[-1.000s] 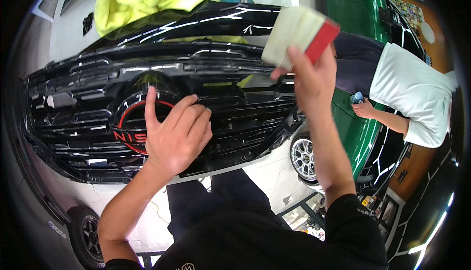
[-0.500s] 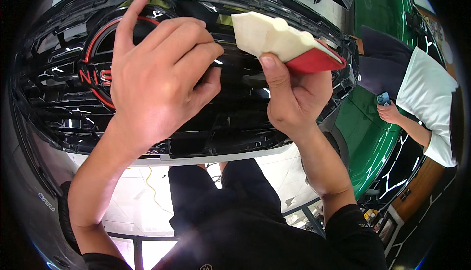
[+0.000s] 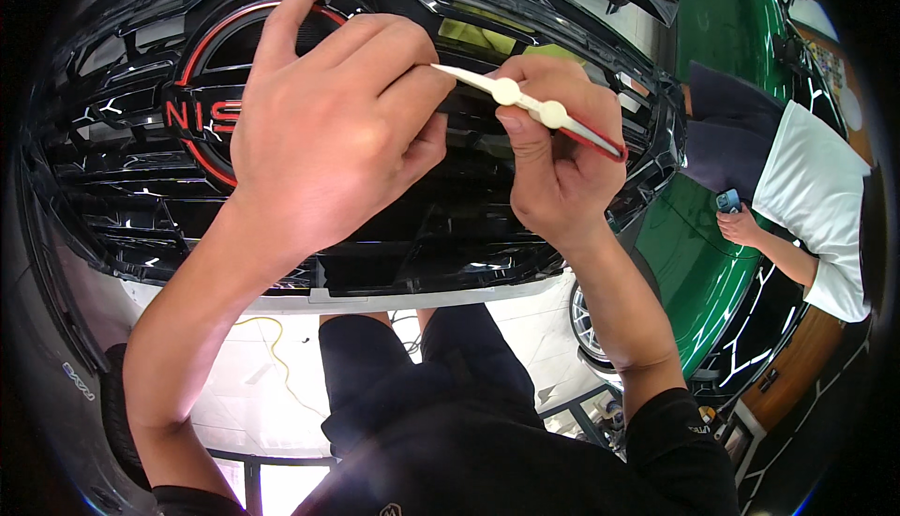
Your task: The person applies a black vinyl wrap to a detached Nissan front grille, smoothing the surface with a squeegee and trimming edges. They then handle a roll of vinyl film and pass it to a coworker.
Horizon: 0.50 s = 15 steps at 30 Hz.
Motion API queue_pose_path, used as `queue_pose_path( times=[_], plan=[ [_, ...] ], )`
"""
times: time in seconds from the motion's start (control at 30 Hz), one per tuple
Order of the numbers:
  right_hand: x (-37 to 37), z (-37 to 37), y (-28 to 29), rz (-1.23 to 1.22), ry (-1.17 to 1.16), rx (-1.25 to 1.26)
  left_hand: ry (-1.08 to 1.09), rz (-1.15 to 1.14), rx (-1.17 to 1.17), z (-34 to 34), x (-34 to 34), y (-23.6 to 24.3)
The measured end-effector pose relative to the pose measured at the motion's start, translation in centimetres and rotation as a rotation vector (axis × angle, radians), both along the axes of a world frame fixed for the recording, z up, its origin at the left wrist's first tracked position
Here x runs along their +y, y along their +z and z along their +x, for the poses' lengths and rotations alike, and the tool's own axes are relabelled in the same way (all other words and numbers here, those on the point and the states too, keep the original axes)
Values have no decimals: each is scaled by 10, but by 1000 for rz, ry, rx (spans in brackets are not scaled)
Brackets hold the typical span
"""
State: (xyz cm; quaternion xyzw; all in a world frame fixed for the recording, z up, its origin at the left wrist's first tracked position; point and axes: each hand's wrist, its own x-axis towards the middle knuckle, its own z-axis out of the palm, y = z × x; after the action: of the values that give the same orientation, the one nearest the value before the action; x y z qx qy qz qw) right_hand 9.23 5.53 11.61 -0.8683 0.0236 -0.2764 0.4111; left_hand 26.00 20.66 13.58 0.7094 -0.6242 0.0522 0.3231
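While right hand (image 3: 565, 183) pinches cream, knobbed, red-edged squeegee (image 3: 529, 103), left hand (image 3: 333, 132) half-curled, hold unclear.

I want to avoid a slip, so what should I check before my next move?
1. Squeegee gripped by the right hand: ok, between thumb and fingers, edge-on to the camera.
2. Left hand gripping its pale tip: cannot tell, fingertips hidden.
3. Round emblem fully visible: not ok, the left hand covers part.
4. Black grille secured: cannot tell, no fixing is distinguishable.
5. Other person clear of your hands: ok, standing apart by the green car.
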Motion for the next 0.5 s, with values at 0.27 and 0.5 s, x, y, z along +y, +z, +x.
queue_pose_path(
  times=[0.27,0.5],
  plan=[
    [-2,-1,0,-89,25,53,-9,19,53,0,5,-1],
    [-6,-4,3,-209,65,42,23,144,14,2,12,2]
  ],
)
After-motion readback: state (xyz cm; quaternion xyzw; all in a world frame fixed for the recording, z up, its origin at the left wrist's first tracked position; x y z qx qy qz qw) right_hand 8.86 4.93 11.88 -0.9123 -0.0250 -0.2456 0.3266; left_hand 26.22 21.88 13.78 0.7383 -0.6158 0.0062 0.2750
